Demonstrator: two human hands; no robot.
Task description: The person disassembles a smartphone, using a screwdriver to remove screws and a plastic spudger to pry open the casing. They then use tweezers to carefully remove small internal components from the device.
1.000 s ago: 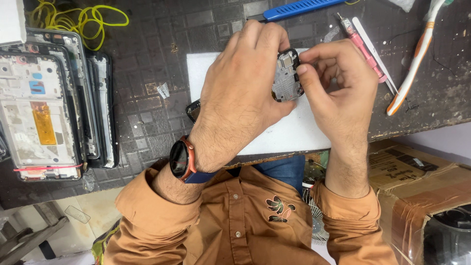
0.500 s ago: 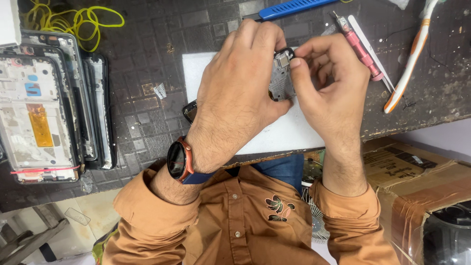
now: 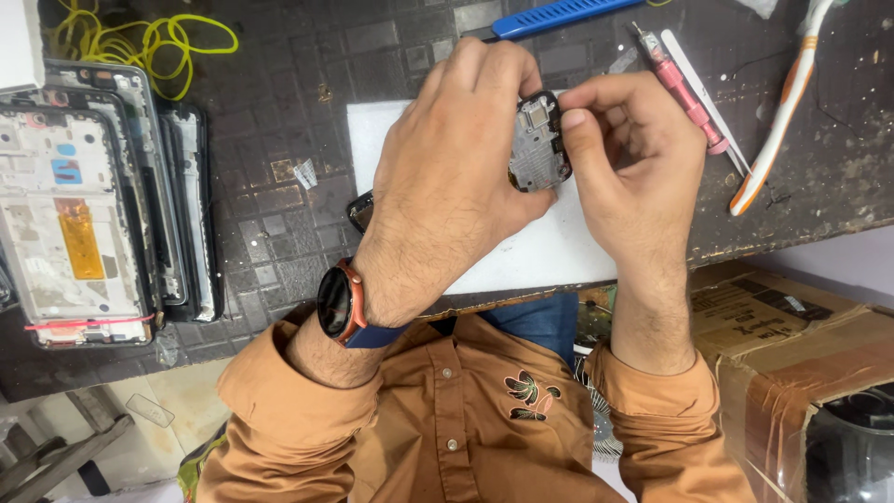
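Head view: dark tiled bench (image 3: 279,224) w/ white sheet (image 3: 521,251) under both hands, left hand (image 3: 447,186) & right hand (image 3: 633,158) pinching a small grey circuit module (image 3: 538,144) above it, likely to slip if grip loosens, bench edge near, tools & phone frames (image 3: 84,205) crowding sideways room.

Even, fairly bright overhead light, soft short shadows under the hands, mild glare on the white sheet (image 3: 559,251), sharp centre focus, slight softness toward the corners
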